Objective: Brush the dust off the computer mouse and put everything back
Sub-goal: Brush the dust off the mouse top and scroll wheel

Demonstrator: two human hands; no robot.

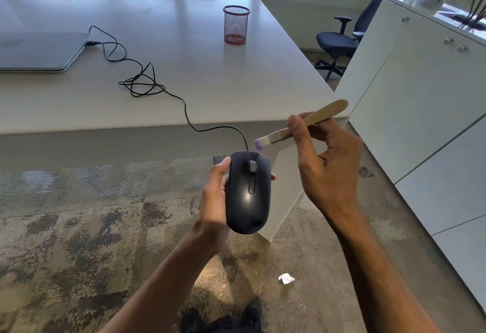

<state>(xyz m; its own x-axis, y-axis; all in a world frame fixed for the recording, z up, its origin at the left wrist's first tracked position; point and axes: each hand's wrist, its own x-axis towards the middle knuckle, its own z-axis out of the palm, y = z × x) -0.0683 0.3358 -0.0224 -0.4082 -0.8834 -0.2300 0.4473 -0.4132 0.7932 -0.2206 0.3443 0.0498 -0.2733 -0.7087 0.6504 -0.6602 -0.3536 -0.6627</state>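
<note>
Black and glossy, the mouse [248, 192] sits in the left hand [214, 198], whose fingers wrap its underside while the thumb presses its left flank; it is held in the air in front of the bench [184, 69], over the carpet. The right hand [326, 164] pinches a wooden brush [302, 123] between thumb and fingers, bristles just off the mouse's front edge. The cable [142, 83] trails up over the bench edge, through a tangle, to the laptop [39, 51]. A pull on the mouse could probably tighten that tangle and tug the laptop's plug. A loose hold could let the mouse drop. The mesh cup [236, 24] stands well apart, likely the brush's home.
</note>
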